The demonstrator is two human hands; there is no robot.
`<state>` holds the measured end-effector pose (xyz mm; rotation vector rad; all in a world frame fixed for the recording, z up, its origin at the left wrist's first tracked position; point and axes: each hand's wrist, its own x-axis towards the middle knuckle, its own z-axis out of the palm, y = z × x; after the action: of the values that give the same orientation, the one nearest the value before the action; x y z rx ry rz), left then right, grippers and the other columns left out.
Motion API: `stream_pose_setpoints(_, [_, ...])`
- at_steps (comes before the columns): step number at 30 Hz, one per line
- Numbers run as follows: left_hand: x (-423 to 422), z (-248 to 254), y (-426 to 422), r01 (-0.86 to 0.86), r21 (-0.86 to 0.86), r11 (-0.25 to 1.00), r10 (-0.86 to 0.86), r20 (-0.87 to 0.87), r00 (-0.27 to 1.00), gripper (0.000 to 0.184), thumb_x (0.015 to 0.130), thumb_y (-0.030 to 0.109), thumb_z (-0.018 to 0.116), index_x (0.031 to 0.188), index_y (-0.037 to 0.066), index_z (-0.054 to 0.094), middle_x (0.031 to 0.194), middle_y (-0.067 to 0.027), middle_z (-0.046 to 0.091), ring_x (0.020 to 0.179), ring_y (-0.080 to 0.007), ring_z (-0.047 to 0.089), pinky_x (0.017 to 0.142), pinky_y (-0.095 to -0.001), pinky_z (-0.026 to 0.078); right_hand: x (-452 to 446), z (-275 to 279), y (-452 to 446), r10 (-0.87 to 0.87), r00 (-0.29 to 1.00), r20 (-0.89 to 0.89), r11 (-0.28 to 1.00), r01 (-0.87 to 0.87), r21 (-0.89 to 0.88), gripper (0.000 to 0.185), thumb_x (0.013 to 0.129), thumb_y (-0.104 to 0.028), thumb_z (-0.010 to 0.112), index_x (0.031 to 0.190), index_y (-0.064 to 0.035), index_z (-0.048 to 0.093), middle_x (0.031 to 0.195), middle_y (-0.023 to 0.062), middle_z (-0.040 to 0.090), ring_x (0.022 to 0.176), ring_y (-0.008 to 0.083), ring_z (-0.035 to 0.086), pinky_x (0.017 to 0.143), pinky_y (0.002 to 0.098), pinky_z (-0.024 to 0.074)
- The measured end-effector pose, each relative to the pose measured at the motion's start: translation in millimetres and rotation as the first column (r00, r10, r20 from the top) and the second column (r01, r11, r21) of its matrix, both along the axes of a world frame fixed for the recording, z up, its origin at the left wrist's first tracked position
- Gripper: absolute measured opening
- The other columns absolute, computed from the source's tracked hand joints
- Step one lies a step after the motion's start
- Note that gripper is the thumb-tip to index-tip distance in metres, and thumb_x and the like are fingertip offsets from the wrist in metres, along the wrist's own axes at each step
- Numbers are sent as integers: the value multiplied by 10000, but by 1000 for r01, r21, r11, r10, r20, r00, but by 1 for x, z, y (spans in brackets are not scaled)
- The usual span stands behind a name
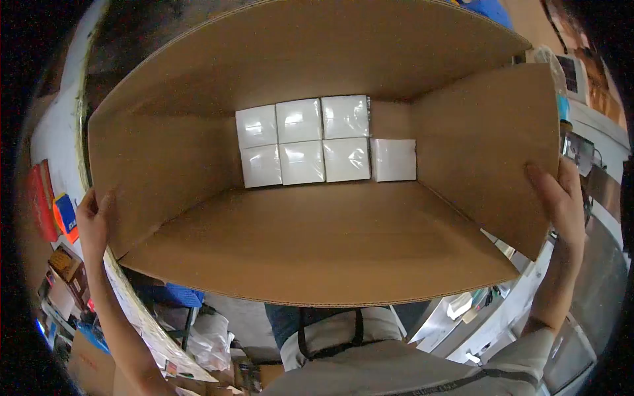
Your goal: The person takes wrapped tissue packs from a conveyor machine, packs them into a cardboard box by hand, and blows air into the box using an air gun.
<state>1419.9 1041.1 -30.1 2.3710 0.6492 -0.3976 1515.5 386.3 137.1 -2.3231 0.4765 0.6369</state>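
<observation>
A large open cardboard box [317, 244] fills the middle of the view, its flaps raised. On its floor lie several white, shiny-wrapped packs [302, 162] in two rows toward the left, with a single white pack [394, 160] at the right end of the lower row. Bare cardboard shows above that single pack. My left hand [96, 214] grips the left flap, thumb on the inner face. At the right flap, my right hand [558, 195] holds the edge with its thumb inside; its other fingers are partly hidden behind the cardboard.
A white-topped surface [56, 138] with red, orange and blue items [65, 212] runs along the left. Below it are a clear plastic bag [210, 340] and cartons [89, 363]. Metal equipment and a light counter [598, 129] stand at the right.
</observation>
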Motion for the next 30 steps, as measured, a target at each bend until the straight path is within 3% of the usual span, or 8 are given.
stream_pose_setpoints(4, [-6,-1,10,26,39,999,-26,-10,1000,316,886,133,588,1139,-55,565,1014,-89,650,891,-117,582,782,-250,453,-2,2,2,-16,1000,26,999,15,40,413,841,-145,611,1196,44,517,1103,119,622,988,187,584,883,314,435])
stream_pose_setpoints(7, [-13,-10,21,4,-26,1000,-4,29,1000,341,890,130,579,1166,-67,548,1030,-99,645,909,-129,582,801,-257,451,-4,2,13,2,999,44,1000,-3,16,237,840,-123,547,1011,35,593,902,29,628,783,73,543,688,228,419])
stream_pose_setpoints(10, [-17,-14,23,9,-44,999,-9,11,1000,359,893,134,573,1184,-74,535,1039,-106,643,921,-135,580,814,-264,449,-7,0,21,-8,996,87,999,5,33,245,836,-132,556,1013,32,591,889,21,623,772,73,541,675,223,420])
stream_pose_setpoints(13, [-24,-34,23,-3,-75,997,7,55,998,353,899,142,567,1176,-74,540,1035,-103,642,918,-130,576,815,-266,446,-5,15,29,24,999,40,1000,-24,4,324,844,-99,593,1134,40,556,1007,107,649,896,167,608,822,297,465])
stream_pose_setpoints(18, [-37,-96,2,75,-128,989,-56,149,987,309,915,171,559,1110,-68,575,955,-69,642,847,-100,558,758,-253,442,0,44,41,60,990,126,983,-37,-178,338,826,-109,611,1125,39,560,997,103,647,873,156,600,796,289,469])
stream_pose_setpoints(19, [-37,-103,-7,-33,-270,962,58,86,995,290,924,189,548,1055,-66,591,880,-48,636,789,-76,536,700,-244,438,-2,44,41,55,988,142,981,-27,-193,345,823,-112,614,1129,38,558,1002,102,646,878,156,599,798,287,468])
stream_pose_setpoints(22, [-32,-102,-33,-78,-210,975,103,113,988,299,925,201,545,1029,-75,597,845,-42,633,761,-61,523,664,-239,434,2,52,66,77,992,100,926,-34,-377,383,819,-117,621,1159,37,538,1035,109,637,909,160,595,823,289,463])
stream_pose_setpoints(30, [-29,-104,-34,-99,-220,970,120,80,990,310,906,182,566,1061,-85,599,907,-94,659,807,-112,566,728,-269,459,4,33,76,82,964,254,947,4,-322,326,846,-156,575,1111,33,569,938,41,635,848,100,563,743,240,440])
